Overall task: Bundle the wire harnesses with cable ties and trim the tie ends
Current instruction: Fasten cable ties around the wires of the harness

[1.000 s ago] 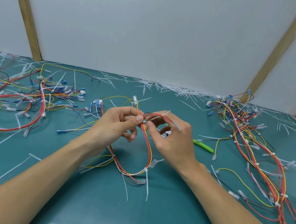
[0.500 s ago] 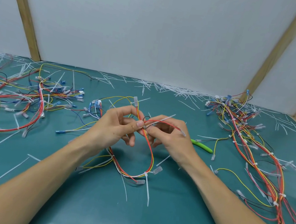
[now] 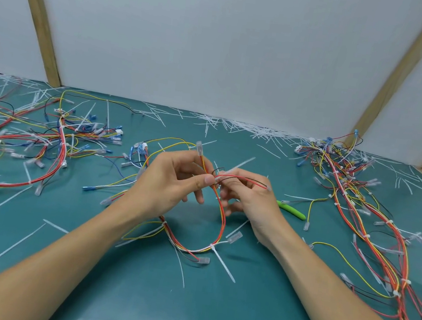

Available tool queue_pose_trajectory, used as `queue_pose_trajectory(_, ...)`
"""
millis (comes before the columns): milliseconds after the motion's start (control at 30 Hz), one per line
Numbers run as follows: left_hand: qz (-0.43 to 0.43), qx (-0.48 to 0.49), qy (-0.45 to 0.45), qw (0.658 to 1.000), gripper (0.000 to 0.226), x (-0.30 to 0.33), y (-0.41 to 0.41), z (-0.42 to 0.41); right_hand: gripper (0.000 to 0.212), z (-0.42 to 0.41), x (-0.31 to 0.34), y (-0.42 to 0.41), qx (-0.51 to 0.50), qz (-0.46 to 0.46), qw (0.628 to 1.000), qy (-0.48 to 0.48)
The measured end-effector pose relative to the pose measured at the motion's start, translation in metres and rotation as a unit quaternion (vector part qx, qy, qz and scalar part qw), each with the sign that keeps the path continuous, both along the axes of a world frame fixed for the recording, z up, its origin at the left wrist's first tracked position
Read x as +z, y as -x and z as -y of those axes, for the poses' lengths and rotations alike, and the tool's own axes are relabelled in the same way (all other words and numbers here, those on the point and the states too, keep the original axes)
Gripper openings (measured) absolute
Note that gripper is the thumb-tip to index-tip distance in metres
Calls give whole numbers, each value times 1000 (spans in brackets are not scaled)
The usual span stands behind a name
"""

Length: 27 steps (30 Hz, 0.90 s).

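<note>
A wire harness (image 3: 222, 216) of red, yellow and orange wires loops over the green mat in front of me. My left hand (image 3: 171, 181) pinches the bundle between thumb and forefinger near its top. My right hand (image 3: 247, 195) meets it there and pinches a white cable tie (image 3: 240, 163) at the bundle, with the tie's tail sticking up to the right. Red and black wire ends lie across my right fingers. Two fastened ties with long untrimmed tails (image 3: 223, 263) sit lower on the loop. A green-handled cutter (image 3: 291, 210) lies on the mat, just behind my right hand.
A heap of harnesses (image 3: 43, 140) covers the left of the mat, and another heap (image 3: 376, 220) runs down the right. Cut tie ends (image 3: 250, 128) litter the back edge by the white wall. Loose ties (image 3: 12, 246) lie near my left forearm.
Both hands have drawn closer together at the bundle, and the tie's tail now points up to the right. The harness loop has shifted slightly.
</note>
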<state>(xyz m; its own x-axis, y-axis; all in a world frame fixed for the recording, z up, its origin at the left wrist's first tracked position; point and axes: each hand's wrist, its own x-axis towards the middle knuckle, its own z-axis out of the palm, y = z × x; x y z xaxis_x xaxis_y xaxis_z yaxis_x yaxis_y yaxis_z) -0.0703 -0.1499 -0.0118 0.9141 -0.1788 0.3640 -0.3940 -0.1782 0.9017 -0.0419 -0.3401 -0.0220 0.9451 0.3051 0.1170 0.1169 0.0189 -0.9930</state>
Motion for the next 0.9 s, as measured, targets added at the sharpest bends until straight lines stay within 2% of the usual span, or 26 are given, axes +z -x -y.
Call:
queue_pose_trajectory(200,1,70,53,996,9,2,-5,-4,13,1,3,0,71,10,997,32)
queue_pose_trajectory(300,2,123,94,988,9,3,-6,-9,21,-1,4,3,111,16,991,70)
queue_pose_trajectory(400,-7,157,110,981,16,4,-7,-14,21,-3,1,3,99,53,989,98)
queue_pose_trajectory(467,-17,155,100,983,12,5,-9,-17,22,-2,0,2,65,67,992,89)
queue_pose_trajectory(533,-22,141,48,989,8,4,-11,-22,28,1,1,-3,6,64,997,40)
queue_pose_trajectory(600,-18,134,-78,988,25,0,-13,-26,33,8,6,-10,-82,34,996,-32)
queue_pose_trajectory(667,-22,119,-251,960,39,-2,-10,-28,32,18,9,-18,-176,19,981,-73)
queue_pose_trajectory(733,-5,86,-358,930,42,-2,-6,-27,28,29,9,-25,-256,24,964,-75)
queue_pose_trajectory(833,31,70,-412,908,39,0,-3,-24,27,42,5,-32,-330,17,941,-70)
queue_pose_trajectory(900,52,78,-432,897,29,-1,-4,-27,26,46,4,-34,-349,4,935,-69)
